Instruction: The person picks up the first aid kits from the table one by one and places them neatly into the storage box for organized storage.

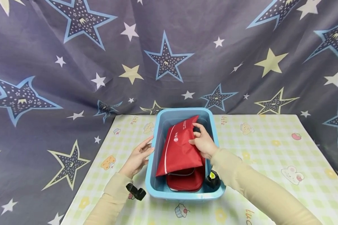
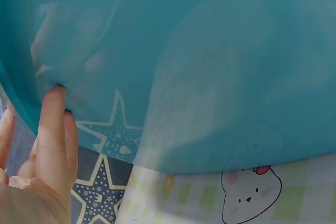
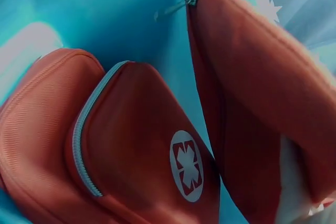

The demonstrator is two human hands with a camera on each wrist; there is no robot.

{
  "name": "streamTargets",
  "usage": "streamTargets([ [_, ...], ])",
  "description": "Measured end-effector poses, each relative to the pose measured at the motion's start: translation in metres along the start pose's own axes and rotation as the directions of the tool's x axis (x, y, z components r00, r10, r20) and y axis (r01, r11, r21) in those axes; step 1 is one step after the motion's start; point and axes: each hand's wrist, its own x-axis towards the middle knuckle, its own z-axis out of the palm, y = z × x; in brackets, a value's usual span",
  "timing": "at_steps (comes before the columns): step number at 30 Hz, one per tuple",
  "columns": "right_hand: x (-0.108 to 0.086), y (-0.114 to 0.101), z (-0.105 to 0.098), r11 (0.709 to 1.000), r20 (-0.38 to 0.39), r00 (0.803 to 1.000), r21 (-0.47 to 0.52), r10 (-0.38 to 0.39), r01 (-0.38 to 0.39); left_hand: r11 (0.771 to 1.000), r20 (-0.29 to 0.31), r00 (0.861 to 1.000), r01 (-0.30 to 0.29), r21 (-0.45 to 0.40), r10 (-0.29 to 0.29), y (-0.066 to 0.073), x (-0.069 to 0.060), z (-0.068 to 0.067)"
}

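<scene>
A red zip pouch (image 1: 178,150) with a white zipper line and white print lies tilted inside a blue plastic bin (image 1: 151,175). My right hand (image 1: 204,140) reaches in over the bin and grips the pouch by its right edge. Below the pouch sits a red case (image 1: 186,181). The right wrist view shows two red cases side by side, one of them a zipped case (image 3: 142,135) with a white cross emblem, and the held pouch (image 3: 262,72) standing raised beside them. My left hand (image 1: 138,157) rests against the bin's left side, its fingers (image 2: 52,114) extended along the outer wall.
The bin stands on a table with a green-checked cloth (image 1: 264,156) printed with cartoons. Right behind the table hangs a dark star-patterned curtain (image 1: 186,78). A black wrist camera (image 1: 136,191) sits on the left sleeve, another black device (image 1: 212,181) by the right wrist.
</scene>
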Motion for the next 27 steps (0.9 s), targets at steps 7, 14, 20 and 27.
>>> streamTargets([
  [7,0.0018,0.0013,0.0012,1.000,0.006,1.000,-0.020,0.022,-0.022,1.000,-0.001,1.000,0.000,-0.007,0.000,0.0009,-0.0002,-0.0002],
  [14,0.0016,0.0035,0.0014,0.999,0.039,0.999,-0.045,0.032,-0.030,1.000,0.000,1.000,-0.001,-0.010,0.001,0.0023,-0.0006,0.0013],
  [20,-0.0002,0.0041,0.0023,0.995,0.050,0.997,-0.076,0.062,-0.058,1.000,0.004,1.000,-0.003,-0.013,0.003,0.0028,-0.0009,0.0020],
  [27,0.0018,0.0062,0.0028,0.993,0.038,0.995,-0.084,0.090,-0.086,1.000,-0.001,1.000,-0.004,-0.007,0.004,0.0017,0.0004,0.0018],
])
